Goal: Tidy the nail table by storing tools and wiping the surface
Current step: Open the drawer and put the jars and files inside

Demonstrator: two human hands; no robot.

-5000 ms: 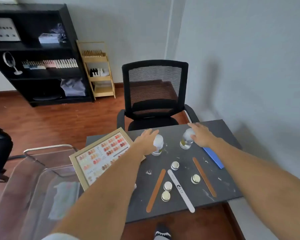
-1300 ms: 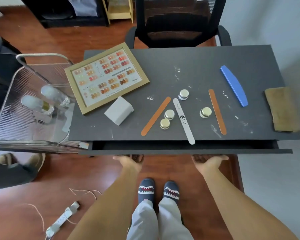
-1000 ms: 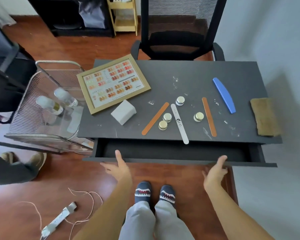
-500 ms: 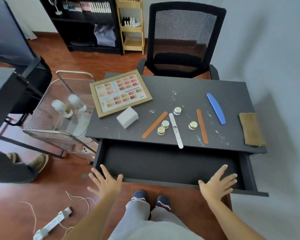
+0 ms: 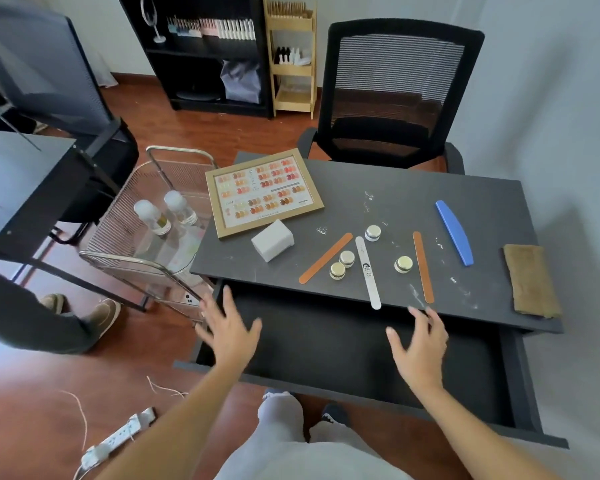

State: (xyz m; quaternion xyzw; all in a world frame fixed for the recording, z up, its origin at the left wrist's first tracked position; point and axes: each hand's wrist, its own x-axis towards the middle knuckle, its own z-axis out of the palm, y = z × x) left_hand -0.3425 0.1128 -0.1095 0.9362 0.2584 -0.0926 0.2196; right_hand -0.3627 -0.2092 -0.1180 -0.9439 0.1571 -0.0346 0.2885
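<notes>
The dark nail table [image 5: 413, 202] carries a framed colour chart [image 5: 262, 192], a white block [image 5: 272, 240], two orange files [image 5: 325, 258] [image 5: 423, 266], a white file [image 5: 368, 271], a blue buffer [image 5: 454, 232], several small jars [image 5: 373, 233] and a brown cloth [image 5: 530, 280]. Its drawer [image 5: 326, 341] stands pulled out and holds nothing. My left hand [image 5: 231, 336] and my right hand [image 5: 418, 349] hover over the drawer, fingers spread, holding nothing.
A clear trolley [image 5: 146, 237] with two bottles [image 5: 151, 216] stands left of the table. A black mesh chair [image 5: 392, 95] sits behind it. Another person's legs [image 5: 32, 317] are at the left. A power strip [image 5: 118, 438] lies on the wooden floor.
Both hands pulled the drawer out, let go of its front and rose over the open drawer toward the table edge. Earlier, the two bottles went from the table to the trolley.
</notes>
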